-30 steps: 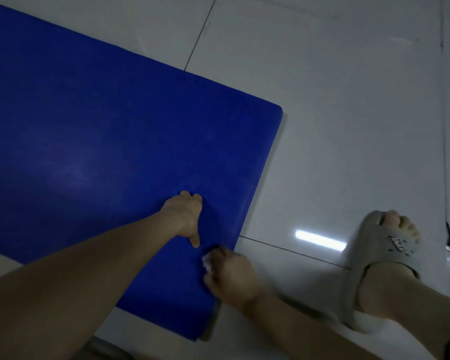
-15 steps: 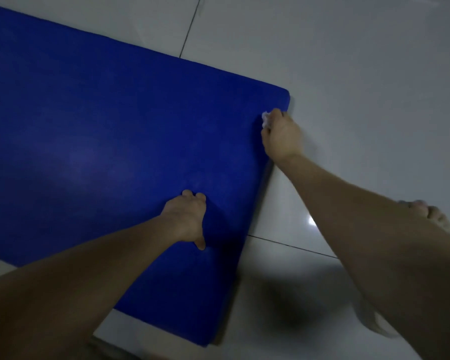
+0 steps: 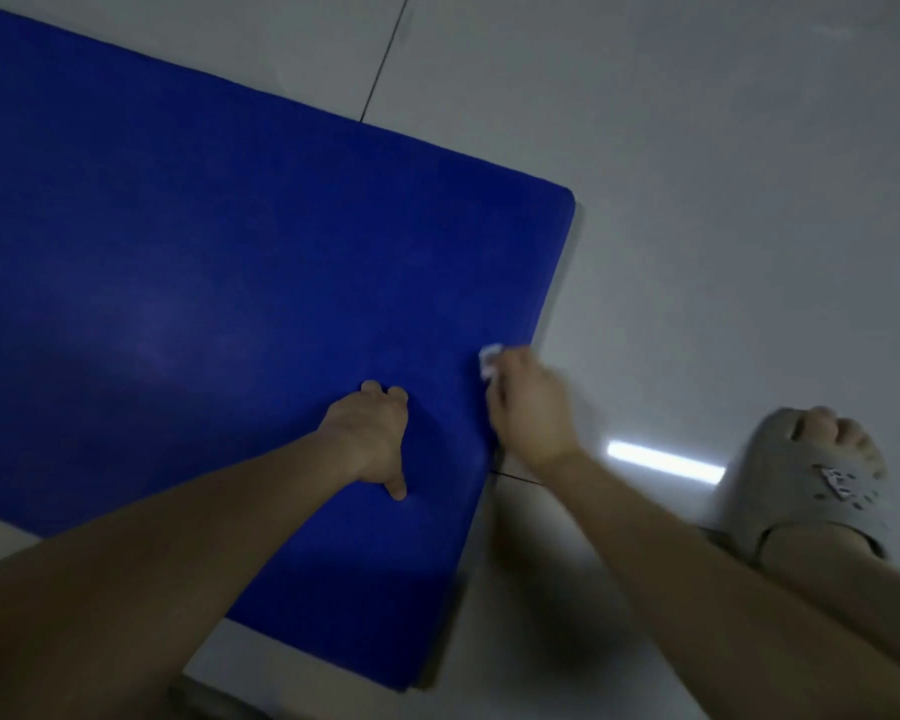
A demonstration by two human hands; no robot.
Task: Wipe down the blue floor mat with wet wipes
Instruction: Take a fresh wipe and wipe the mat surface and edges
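A large blue floor mat [image 3: 219, 283] lies flat on a pale tiled floor and fills the left and middle of the view. My left hand [image 3: 372, 439] presses down on the mat near its right edge, fingers bent, thumb pointing back toward me. My right hand [image 3: 528, 402] grips a small crumpled white wet wipe [image 3: 489, 358] and holds it against the mat's right edge, about halfway along that edge. Most of the wipe is hidden inside the hand. The right hand is motion-blurred.
My right foot in a grey slipper [image 3: 811, 485] stands on the tile floor [image 3: 723, 200] to the right of the mat. A bright strip of reflected light [image 3: 666, 462] shines on the floor beside it. Dark tile joints run under the mat.
My right hand with the wipe slid from the mat's near right edge up to its far right corner, then back down to mid-edge. My left hand stayed pressed in place.
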